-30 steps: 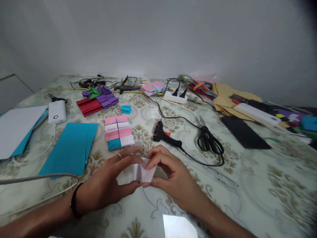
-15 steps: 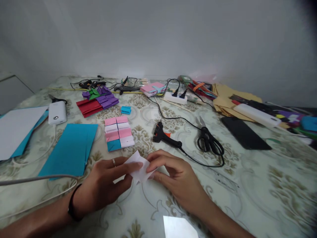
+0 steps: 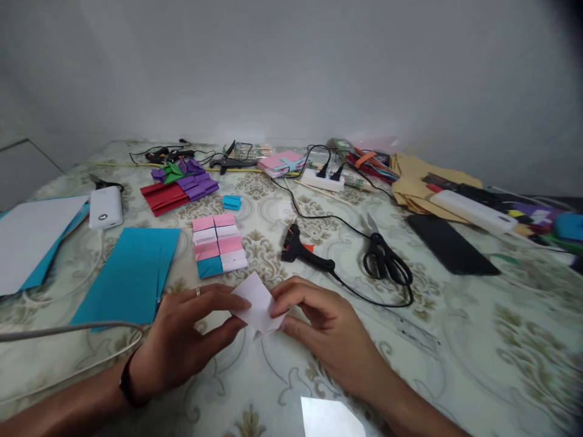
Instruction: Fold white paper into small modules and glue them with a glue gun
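Observation:
A small folded white paper (image 3: pixel 255 303) is held up in front of me, its top corner pointing away. My left hand (image 3: pixel 191 331) pinches its left corner between thumb and fingers. On the right corner, the thumb and fingers of my right hand (image 3: pixel 321 321) are closed. Just beyond the paper lies a block of folded pink, white and blue pieces (image 3: pixel 219 244). Another white sheet (image 3: pixel 331 417) with a cut or folded corner rests at the near edge, below my right hand.
Blue sheets (image 3: pixel 132 273), white paper (image 3: pixel 39 237) and a power bank (image 3: pixel 105 207) lie left. A glue gun (image 3: pixel 303 250) with its cord, scissors (image 3: pixel 385 258), a clear ruler (image 3: pixel 412 332) and a black phone (image 3: pixel 450 244) lie right. Red and purple folded papers (image 3: pixel 180 191) sit farther back.
My left hand has slid left and its fingers have pulled back from the middle of the paper to its left corner, uncovering more of the paper. My right hand has barely moved.

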Demonstrator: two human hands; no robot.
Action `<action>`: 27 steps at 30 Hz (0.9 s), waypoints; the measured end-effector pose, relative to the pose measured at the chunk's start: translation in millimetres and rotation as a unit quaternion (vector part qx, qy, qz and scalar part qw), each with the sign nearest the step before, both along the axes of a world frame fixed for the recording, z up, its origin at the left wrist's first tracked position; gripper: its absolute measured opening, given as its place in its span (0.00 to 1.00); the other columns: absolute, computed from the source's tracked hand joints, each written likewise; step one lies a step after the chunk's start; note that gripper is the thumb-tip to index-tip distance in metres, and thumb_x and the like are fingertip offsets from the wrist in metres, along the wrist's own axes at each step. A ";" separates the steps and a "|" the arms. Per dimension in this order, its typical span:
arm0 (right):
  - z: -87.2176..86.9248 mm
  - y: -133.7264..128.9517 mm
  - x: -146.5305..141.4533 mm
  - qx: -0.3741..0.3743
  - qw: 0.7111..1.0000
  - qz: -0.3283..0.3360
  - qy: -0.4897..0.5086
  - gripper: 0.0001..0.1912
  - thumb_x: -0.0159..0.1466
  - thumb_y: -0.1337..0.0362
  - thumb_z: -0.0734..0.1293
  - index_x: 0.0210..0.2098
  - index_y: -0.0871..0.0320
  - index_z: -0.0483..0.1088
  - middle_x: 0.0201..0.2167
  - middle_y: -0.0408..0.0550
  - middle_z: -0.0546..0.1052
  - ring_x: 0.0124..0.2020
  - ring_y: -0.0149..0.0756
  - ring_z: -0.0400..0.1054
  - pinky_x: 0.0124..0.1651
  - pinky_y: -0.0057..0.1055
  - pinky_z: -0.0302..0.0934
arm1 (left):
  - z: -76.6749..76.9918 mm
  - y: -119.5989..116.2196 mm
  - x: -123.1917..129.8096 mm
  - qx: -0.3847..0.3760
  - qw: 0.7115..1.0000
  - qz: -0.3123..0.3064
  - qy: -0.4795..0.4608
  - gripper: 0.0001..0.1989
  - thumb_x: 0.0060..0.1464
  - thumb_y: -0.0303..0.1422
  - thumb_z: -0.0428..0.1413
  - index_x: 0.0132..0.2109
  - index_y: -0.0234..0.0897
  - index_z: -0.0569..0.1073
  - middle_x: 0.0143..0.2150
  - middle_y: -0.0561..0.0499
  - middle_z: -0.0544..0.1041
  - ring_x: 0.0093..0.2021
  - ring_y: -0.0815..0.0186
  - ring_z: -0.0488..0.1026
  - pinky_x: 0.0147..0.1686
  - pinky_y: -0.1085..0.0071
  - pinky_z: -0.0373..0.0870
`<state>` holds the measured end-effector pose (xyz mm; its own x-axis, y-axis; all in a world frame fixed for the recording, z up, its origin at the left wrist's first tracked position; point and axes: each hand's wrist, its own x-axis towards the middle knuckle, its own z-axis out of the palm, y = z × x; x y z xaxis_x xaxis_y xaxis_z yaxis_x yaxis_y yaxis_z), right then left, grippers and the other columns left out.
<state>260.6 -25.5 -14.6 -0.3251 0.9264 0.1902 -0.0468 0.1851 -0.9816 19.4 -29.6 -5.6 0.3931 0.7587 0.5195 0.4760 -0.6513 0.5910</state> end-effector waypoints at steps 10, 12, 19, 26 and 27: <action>-5.5 -0.6 0.3 0.049 0.999 -0.011 -0.004 0.15 0.65 0.77 0.72 0.38 0.48 0.82 0.38 0.40 0.80 0.41 0.32 0.75 0.47 0.29 0.66 | 1.7 -1.8 -1.2 -0.130 0.991 0.006 -0.027 0.10 0.72 0.32 0.56 0.54 0.46 0.80 0.41 0.55 0.87 0.36 0.68 0.84 0.39 0.77 0.79; -5.6 -1.0 0.1 0.057 0.998 -0.016 -0.017 0.15 0.65 0.78 0.71 0.37 0.49 0.82 0.38 0.40 0.80 0.41 0.32 0.75 0.47 0.29 0.66 | -1.2 -0.5 0.1 -0.151 0.987 0.019 -0.050 0.12 0.70 0.31 0.56 0.58 0.42 0.78 0.47 0.50 0.87 0.40 0.66 0.85 0.39 0.76 0.80; -3.6 -1.2 -0.2 0.090 0.994 -0.037 -0.040 0.14 0.66 0.76 0.71 0.38 0.50 0.82 0.39 0.42 0.81 0.42 0.33 0.77 0.48 0.30 0.69 | 0.4 2.1 3.4 -0.198 0.978 -0.063 -0.021 0.19 0.69 0.27 0.56 0.63 0.44 0.77 0.57 0.49 0.86 0.53 0.59 0.84 0.53 0.67 0.81; -6.3 -2.5 1.5 0.155 0.981 -0.069 -0.094 0.10 0.68 0.71 0.74 0.44 0.50 0.84 0.43 0.44 0.83 0.47 0.35 0.78 0.52 0.30 0.72 | -2.6 -4.2 1.7 -0.209 0.973 -0.089 -0.039 0.27 0.64 0.26 0.59 0.68 0.45 0.71 0.64 0.44 0.81 0.61 0.56 0.81 0.59 0.64 0.81; -6.8 -2.9 1.5 0.159 0.980 -0.072 -0.101 0.10 0.68 0.71 0.74 0.44 0.50 0.85 0.44 0.45 0.83 0.47 0.35 0.78 0.52 0.30 0.72 | -3.1 -5.1 0.6 -0.215 0.972 -0.089 -0.037 0.29 0.64 0.27 0.60 0.70 0.47 0.69 0.66 0.45 0.79 0.63 0.56 0.80 0.60 0.64 0.80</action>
